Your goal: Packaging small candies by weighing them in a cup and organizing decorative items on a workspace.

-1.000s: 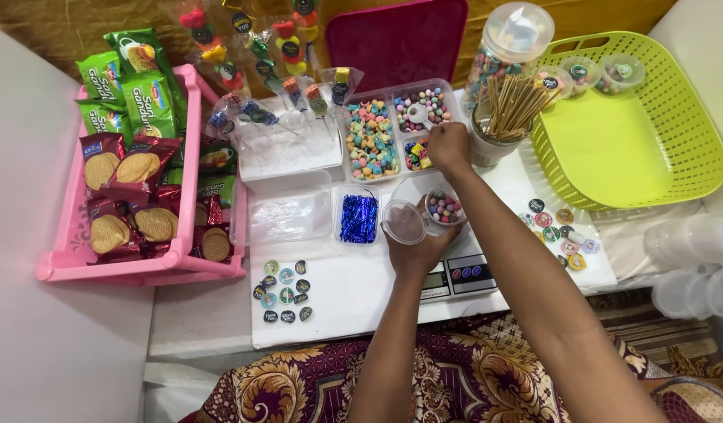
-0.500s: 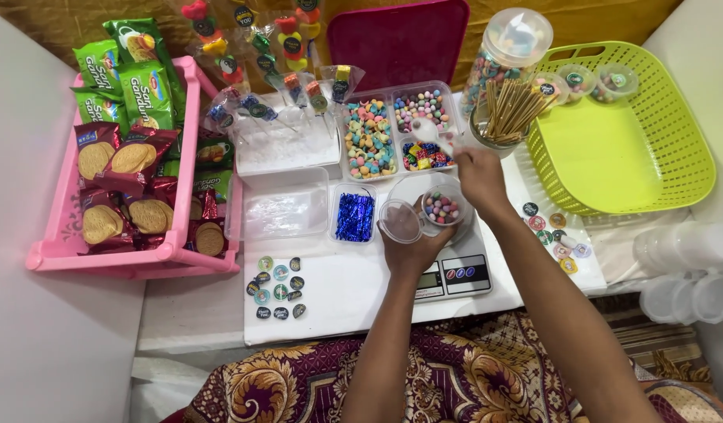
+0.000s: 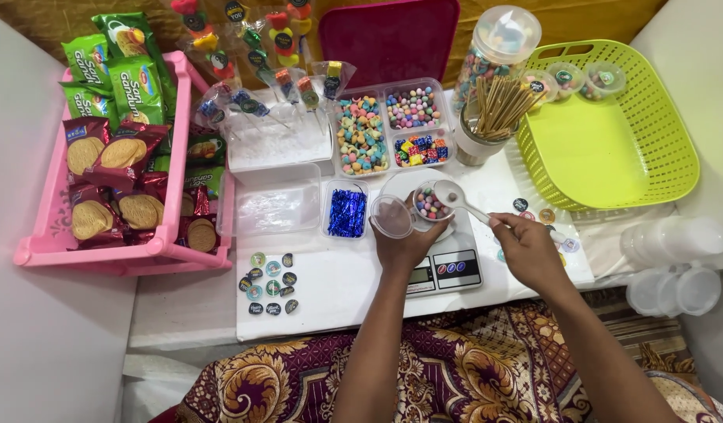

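Nearest the camera lies a patterned maroon and gold cloth (image 3: 455, 368), over which both forearms reach onto the white table (image 3: 189, 313). On the table's near left sits a cluster of small round stickers (image 3: 270, 280), laid out flat in rows, apparently so each is easy to pick.

The left hand (image 3: 404, 239) is curled around two small clear cups side by side: an empty cup (image 3: 392, 216) on the left and a candy cup (image 3: 432, 202) holding coloured sweets on the right, fingers closed against their walls. They sit at the far edge of a digital kitchen scale (image 3: 447, 262), probably so the filling can be weighed.

The right hand (image 3: 526, 247) pinches the handle of a white plastic spoon (image 3: 455, 197) between thumb and fingers, its bowl resting over the candy cup's rim, a grip suited to tipping sweets in.

Just left of the cups is a small tub of blue foil twists (image 3: 346, 211), then a clear lidded box (image 3: 277, 205). Farther off stands a divided tray of sweets (image 3: 389, 125), close enough to scoop from, with wrapped lollipops (image 3: 275, 70) behind a white foam block. Wooden sticks (image 3: 498, 106) stand upright in a cup beside a candy jar (image 3: 494, 51). At far right a lime green basket (image 3: 612, 125) holds a few lidded filled cups; at left a pink crate (image 3: 103, 254) holds biscuit packets. Stacked empty cups (image 3: 675, 258) wait at the right edge.
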